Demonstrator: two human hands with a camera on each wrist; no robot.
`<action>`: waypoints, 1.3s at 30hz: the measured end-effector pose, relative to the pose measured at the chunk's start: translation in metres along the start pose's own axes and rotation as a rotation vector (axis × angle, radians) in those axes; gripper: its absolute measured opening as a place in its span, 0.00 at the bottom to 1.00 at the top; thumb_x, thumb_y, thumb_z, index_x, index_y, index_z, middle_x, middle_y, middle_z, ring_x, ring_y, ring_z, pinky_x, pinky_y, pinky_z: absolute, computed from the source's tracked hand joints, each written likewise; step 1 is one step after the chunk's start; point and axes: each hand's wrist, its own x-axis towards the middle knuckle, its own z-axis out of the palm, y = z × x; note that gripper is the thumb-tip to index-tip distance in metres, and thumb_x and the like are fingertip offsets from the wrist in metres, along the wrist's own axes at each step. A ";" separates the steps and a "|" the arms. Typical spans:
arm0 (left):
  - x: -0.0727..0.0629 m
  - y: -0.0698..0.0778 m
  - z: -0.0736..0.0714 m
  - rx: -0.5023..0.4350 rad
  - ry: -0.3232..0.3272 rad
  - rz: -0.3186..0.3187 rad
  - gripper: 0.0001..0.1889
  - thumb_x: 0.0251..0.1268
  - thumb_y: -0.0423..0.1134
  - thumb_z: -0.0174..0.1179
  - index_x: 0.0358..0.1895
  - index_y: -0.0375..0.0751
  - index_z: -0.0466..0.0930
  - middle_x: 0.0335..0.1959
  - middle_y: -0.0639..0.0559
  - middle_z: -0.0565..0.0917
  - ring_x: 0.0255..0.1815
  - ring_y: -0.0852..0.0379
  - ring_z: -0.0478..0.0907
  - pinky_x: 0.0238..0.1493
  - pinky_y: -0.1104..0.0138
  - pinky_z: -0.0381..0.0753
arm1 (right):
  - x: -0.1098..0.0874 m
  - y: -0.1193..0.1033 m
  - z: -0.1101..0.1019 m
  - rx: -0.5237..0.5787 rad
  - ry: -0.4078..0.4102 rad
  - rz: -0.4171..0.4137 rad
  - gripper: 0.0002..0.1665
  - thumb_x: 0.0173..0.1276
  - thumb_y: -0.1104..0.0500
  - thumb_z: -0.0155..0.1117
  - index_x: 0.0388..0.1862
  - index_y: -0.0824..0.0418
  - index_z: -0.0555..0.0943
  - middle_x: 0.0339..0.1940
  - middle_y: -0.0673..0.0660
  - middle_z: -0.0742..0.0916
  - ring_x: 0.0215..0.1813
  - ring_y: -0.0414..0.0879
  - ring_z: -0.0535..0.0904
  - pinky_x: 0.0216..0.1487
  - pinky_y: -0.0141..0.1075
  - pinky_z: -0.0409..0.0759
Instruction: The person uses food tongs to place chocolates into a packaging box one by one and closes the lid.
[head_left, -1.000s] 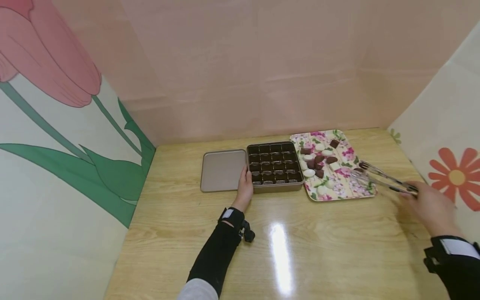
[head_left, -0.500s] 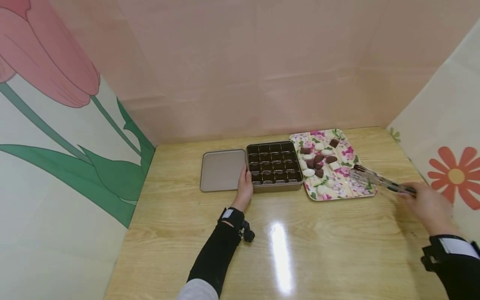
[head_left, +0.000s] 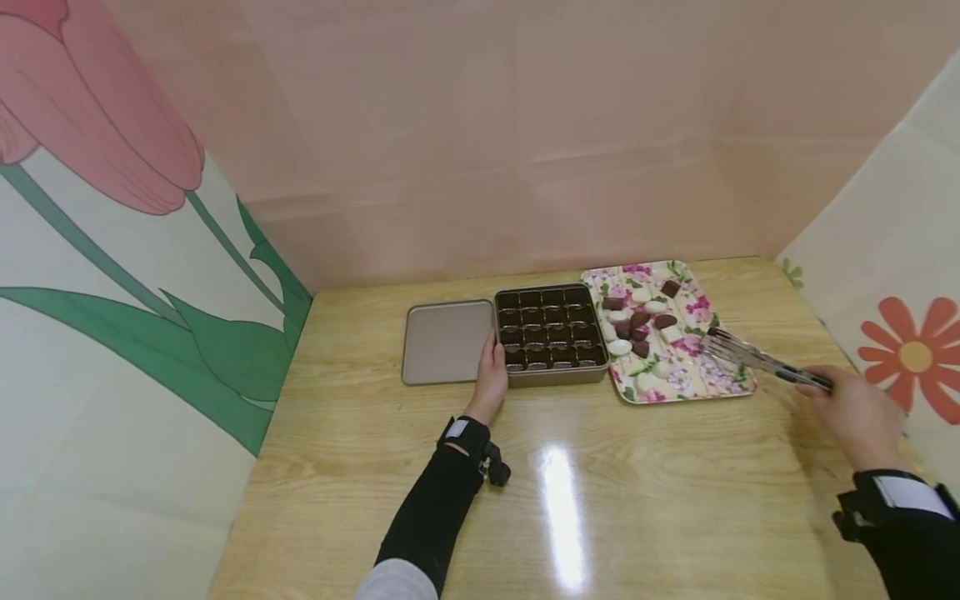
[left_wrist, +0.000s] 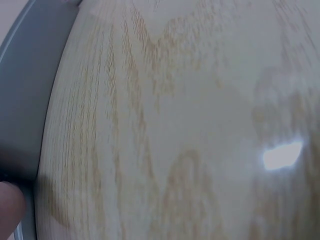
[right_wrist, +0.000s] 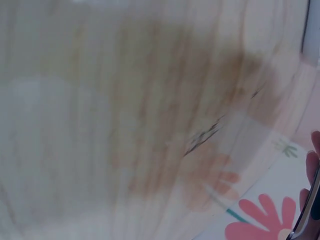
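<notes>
My left hand holds the near left corner of a bronze tin, which is fitted with a dark insert of small square compartments. In the left wrist view, a fingertip lies against the grey tin wall. At the right, my right hand grips metal tongs with dark handles. The tong tips reach over the right edge of a floral tray, their arms close together, and a dark brown spot shows at the tips. Brown chocolates and white chocolates lie scattered on the tray.
A flat bronze lid lies directly left of the tin. The wooden table ends at a pink backdrop behind. Printed panels with a tulip and a red flower stand on the left and right.
The tongs' arms, spread apart a second ago, have come together over the tray's right edge. The left hand, tin and lid stay in place.
</notes>
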 end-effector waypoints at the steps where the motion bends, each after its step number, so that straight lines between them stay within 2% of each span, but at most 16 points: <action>1: 0.000 0.000 0.000 0.000 0.000 0.003 0.28 0.84 0.43 0.35 0.80 0.41 0.46 0.79 0.41 0.51 0.79 0.44 0.47 0.77 0.52 0.48 | 0.001 -0.003 0.000 0.001 0.001 -0.001 0.25 0.70 0.53 0.67 0.55 0.71 0.76 0.29 0.67 0.80 0.23 0.54 0.69 0.20 0.41 0.61; 9: 0.002 -0.002 0.000 0.011 0.001 0.008 0.28 0.85 0.42 0.35 0.80 0.41 0.46 0.79 0.41 0.51 0.79 0.45 0.47 0.77 0.54 0.49 | 0.017 -0.046 -0.001 0.071 0.059 -0.050 0.25 0.72 0.50 0.65 0.55 0.69 0.77 0.32 0.71 0.83 0.22 0.54 0.70 0.19 0.42 0.60; 12: 0.003 -0.002 -0.001 0.010 0.005 0.013 0.28 0.85 0.42 0.35 0.80 0.39 0.46 0.79 0.41 0.51 0.79 0.44 0.47 0.76 0.54 0.50 | 0.027 -0.073 0.003 0.111 0.064 -0.069 0.25 0.74 0.48 0.62 0.57 0.68 0.77 0.33 0.70 0.83 0.22 0.54 0.70 0.19 0.41 0.59; 19: 0.005 -0.002 -0.001 0.006 0.017 0.032 0.27 0.84 0.41 0.35 0.80 0.38 0.47 0.79 0.39 0.52 0.78 0.42 0.48 0.76 0.52 0.50 | 0.042 -0.141 0.016 0.165 0.094 -0.148 0.22 0.72 0.51 0.65 0.56 0.65 0.79 0.30 0.65 0.83 0.25 0.55 0.71 0.23 0.42 0.59; 24: 0.004 -0.003 0.002 0.019 0.011 0.012 0.28 0.84 0.42 0.35 0.80 0.38 0.46 0.79 0.40 0.51 0.78 0.43 0.48 0.76 0.53 0.50 | 0.047 -0.178 0.027 0.179 0.094 -0.187 0.20 0.71 0.53 0.66 0.55 0.64 0.80 0.34 0.67 0.85 0.26 0.56 0.74 0.23 0.42 0.61; 28: 0.003 -0.003 0.004 0.021 0.025 0.009 0.27 0.85 0.42 0.35 0.80 0.38 0.47 0.79 0.40 0.53 0.78 0.43 0.49 0.76 0.53 0.51 | 0.051 -0.203 0.036 0.180 0.127 -0.242 0.20 0.70 0.54 0.67 0.56 0.63 0.81 0.28 0.66 0.84 0.20 0.54 0.71 0.18 0.42 0.59; 31: 0.003 -0.003 0.004 0.024 0.032 0.012 0.27 0.85 0.42 0.35 0.80 0.40 0.48 0.79 0.40 0.53 0.78 0.43 0.50 0.76 0.53 0.51 | 0.055 -0.221 0.041 0.184 0.139 -0.297 0.19 0.70 0.56 0.66 0.56 0.63 0.82 0.27 0.66 0.84 0.18 0.54 0.71 0.16 0.42 0.58; 39: 0.004 -0.004 0.003 0.016 0.021 0.027 0.27 0.84 0.42 0.36 0.80 0.37 0.47 0.78 0.39 0.53 0.78 0.42 0.49 0.76 0.52 0.51 | 0.063 -0.273 0.048 0.177 0.183 -0.391 0.17 0.66 0.56 0.70 0.52 0.60 0.84 0.32 0.65 0.87 0.24 0.59 0.78 0.17 0.45 0.65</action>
